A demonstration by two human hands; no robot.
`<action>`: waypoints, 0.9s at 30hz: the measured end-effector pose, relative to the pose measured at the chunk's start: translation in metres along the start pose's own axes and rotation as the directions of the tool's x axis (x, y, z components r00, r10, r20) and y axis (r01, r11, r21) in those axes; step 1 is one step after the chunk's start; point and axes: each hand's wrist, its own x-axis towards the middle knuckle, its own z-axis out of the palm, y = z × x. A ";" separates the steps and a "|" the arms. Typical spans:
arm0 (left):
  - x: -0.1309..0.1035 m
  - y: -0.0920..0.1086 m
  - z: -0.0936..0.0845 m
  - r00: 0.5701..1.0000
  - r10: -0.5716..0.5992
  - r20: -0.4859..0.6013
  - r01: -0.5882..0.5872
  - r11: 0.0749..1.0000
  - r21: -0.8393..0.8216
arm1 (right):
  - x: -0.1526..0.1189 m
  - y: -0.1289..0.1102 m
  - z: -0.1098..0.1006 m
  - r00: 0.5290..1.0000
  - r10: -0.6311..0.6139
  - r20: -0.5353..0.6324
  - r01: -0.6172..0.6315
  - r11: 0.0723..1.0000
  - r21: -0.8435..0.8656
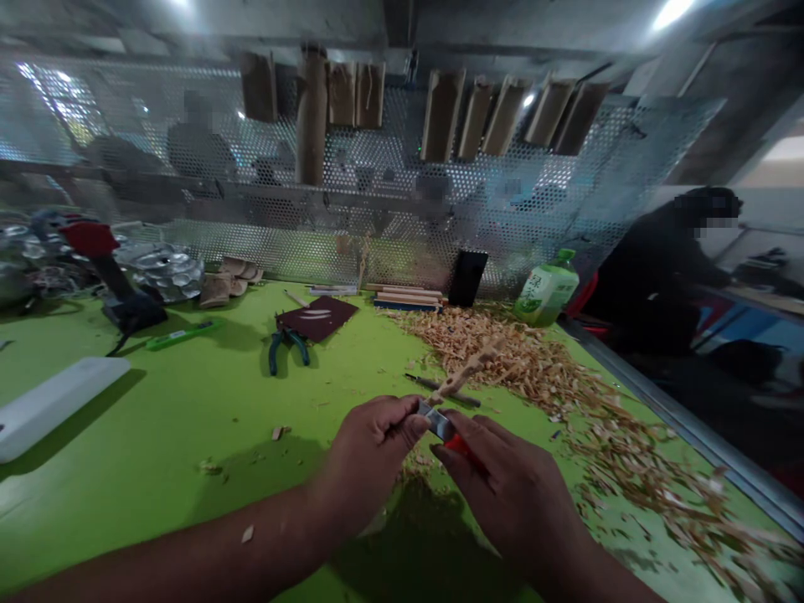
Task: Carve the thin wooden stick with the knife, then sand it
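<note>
My left hand [380, 440] is closed around the lower end of a thin, knobbly carved wooden stick [468, 373], which points up and away to the right. In my right hand [512, 477] is the red handle of a carving knife [440, 423]. Its short metal blade lies against the stick, close to my left thumb. My fingers cover the stick's near end and part of the handle. Just beyond the hands, a slim dark tool [461, 398] lies on the green tabletop [251, 419], partly behind the stick. A wood chip [248, 533] rests on my left forearm.
Wood shavings [521, 360] spread along the right side. Pliers [289, 347] touch a dark red sheet [327, 318]. A green cutter [182, 335], white block [59, 406] and red-topped device [113, 272] are left. A bottle [546, 289] and black phone-like slab [468, 278] stand behind. A person [659, 260] sits right.
</note>
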 end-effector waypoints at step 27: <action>0.000 -0.006 0.002 0.997 0.065 -0.038 -0.065 0.998 -0.001 | -0.001 0.000 0.001 0.998 -0.043 -0.055 0.041 0.998 -0.050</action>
